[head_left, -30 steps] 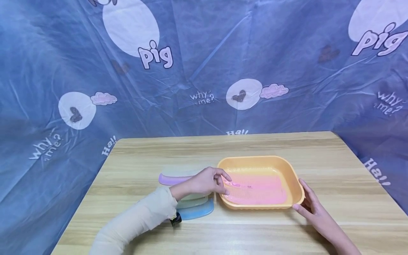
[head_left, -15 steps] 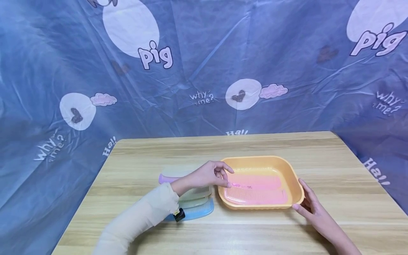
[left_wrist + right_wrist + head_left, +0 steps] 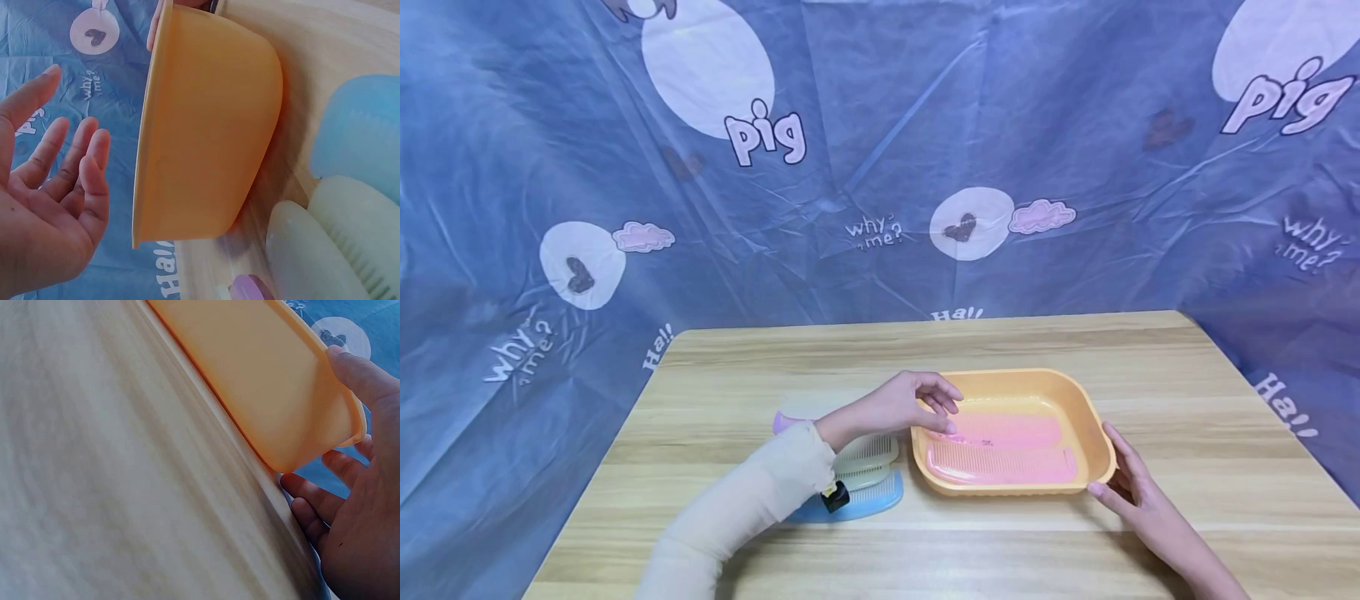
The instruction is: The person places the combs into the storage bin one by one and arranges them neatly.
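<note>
My left hand point(image 3: 917, 402) hovers over the left end of an orange plastic basin point(image 3: 1060, 387), its fingers loosely bent. The left wrist view shows nothing in that hand point(image 3: 56, 187), just beside the basin's rim. Two pink combs lie side by side on the basin's floor: a rear comb point(image 3: 1018, 427) and a front comb point(image 3: 1000, 463). At the basin's right front corner my right hand point(image 3: 1138, 492) grips the rim. In the right wrist view its thumb point(image 3: 359, 372) is on the rim and the fingers lie along the outer wall.
Left of the basin, several combs lie close together on the wooden table point(image 3: 1000, 550): a blue comb point(image 3: 872, 498), pale green combs point(image 3: 872, 452) and a purple comb point(image 3: 786, 422), partly hidden by my left arm. A blue printed cloth point(image 3: 865, 150) hangs behind the table.
My left hand has moved slightly right and up, its thumb and fingers spreading apart over the pink combs. The right hand and the basin stay in place.
</note>
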A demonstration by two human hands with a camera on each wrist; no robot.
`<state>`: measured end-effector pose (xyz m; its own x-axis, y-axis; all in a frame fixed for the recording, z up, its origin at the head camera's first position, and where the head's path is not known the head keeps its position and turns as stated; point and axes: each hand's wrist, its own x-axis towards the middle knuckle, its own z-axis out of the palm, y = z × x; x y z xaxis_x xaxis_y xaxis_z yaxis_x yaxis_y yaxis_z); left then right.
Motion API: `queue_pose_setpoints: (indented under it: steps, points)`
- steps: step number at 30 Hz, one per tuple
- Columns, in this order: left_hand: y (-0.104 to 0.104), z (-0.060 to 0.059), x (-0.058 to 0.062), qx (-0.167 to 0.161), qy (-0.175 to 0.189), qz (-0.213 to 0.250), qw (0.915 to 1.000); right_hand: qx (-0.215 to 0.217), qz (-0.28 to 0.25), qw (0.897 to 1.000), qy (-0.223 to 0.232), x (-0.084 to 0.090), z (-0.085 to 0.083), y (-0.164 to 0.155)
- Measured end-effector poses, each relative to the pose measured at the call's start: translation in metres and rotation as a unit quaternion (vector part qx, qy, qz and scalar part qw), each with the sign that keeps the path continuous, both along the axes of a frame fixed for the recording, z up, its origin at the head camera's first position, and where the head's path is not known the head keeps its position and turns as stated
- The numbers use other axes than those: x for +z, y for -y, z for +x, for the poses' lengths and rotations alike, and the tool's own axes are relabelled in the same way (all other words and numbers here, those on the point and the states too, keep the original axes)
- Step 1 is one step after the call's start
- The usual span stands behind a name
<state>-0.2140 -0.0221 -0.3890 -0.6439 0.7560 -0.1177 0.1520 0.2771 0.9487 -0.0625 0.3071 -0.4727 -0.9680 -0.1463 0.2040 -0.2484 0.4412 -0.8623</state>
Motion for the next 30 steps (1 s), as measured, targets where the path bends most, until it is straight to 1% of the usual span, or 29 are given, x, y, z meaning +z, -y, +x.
queue_pose_setpoints:
  steps: [5,12,19,24,30]
  points:
    - [-0.010,-0.002,-0.003,-0.019,0.019,0.007,0.9996,-0.003,-0.001,1.000,-0.001,0.000,0.002,0.000]
    - [-0.026,-0.008,-0.009,-0.030,0.000,-0.015,0.9994,0.001,0.002,1.000,-0.001,-0.001,0.002,0.000]
    - [-0.039,-0.013,-0.010,-0.061,-0.013,-0.036,0.9974,-0.001,0.007,1.000,0.005,0.000,0.002,-0.001]
    - [-0.045,-0.016,-0.013,-0.079,-0.009,-0.048,0.9956,-0.004,0.005,1.000,0.002,0.001,0.000,0.000]
    - [-0.051,-0.018,-0.022,-0.083,-0.001,-0.061,0.9947,-0.001,-0.002,1.000,-0.001,0.000,-0.001,0.001]
